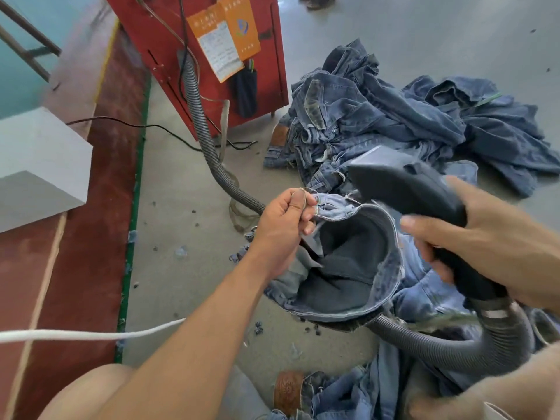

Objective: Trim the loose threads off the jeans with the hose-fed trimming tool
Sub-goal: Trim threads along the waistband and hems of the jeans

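Note:
My left hand (288, 221) pinches the hem of an open jeans leg (348, 262), turned so its dark inside shows, and a loose thread sticks up from the fingers. My right hand (485, 247) grips the handle of the dark trimming tool (403, 183), whose flat head hovers just above the far rim of the leg opening. A grey ribbed hose (454, 350) leaves the tool's rear, curls under the jeans and runs up to the red machine (194, 56).
A pile of blue jeans (394, 122) lies on the grey floor behind the tool. More jeans with a brown leather patch (288, 392) lie near my knees. A white rope (91, 334) crosses low left. Thread scraps dot the floor. A white step (39, 165) stands at left.

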`<state>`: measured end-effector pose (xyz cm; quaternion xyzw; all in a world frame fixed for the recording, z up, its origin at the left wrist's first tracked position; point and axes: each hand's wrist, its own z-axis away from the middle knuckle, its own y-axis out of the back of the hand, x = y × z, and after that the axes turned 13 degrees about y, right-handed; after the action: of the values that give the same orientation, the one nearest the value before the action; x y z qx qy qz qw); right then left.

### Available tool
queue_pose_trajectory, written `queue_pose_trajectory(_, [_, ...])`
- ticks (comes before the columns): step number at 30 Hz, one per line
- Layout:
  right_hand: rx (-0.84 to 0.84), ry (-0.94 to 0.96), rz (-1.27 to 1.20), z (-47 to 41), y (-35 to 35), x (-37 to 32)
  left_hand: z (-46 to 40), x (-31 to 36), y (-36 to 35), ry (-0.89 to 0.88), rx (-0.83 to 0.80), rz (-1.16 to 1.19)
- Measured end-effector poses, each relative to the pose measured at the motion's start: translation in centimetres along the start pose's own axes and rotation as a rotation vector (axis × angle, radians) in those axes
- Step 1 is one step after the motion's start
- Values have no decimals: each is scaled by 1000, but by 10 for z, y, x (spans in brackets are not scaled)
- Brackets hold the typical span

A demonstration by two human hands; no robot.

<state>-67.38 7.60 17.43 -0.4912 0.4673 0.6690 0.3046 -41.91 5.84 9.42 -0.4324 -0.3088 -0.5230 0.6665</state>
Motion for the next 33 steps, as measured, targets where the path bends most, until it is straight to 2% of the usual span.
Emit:
queue_pose_trajectory(3, [-139,5,25,4,-4,-1,0,2,0,2,-44,-27])
queue_pose_trajectory(12, [-251,-92,-93,-4,-8,-3,2,-2,3,-4,-184,-133])
queue_pose_trajectory(16, [-250,-24,-153,-10,-15,-7,3,-6,1,-6,-227,-191])
queue_pose_trajectory(21, [-128,-45,-236,-12,-7,-6,5,-5,4,-9,-218,-229])
queue_pose_trajectory(26, [-243,-85,-159,-7,-7,-4,4,-4,3,-17,-226,-254])
queue_pose_trajectory(28, [-193,-77,-189,-10,-15,-6,4,-6,2,-14,-228,-278])
queue_pose_trajectory(33, [124,-119,-279,-20,-13,1,5,-6,3,7,-210,-308])
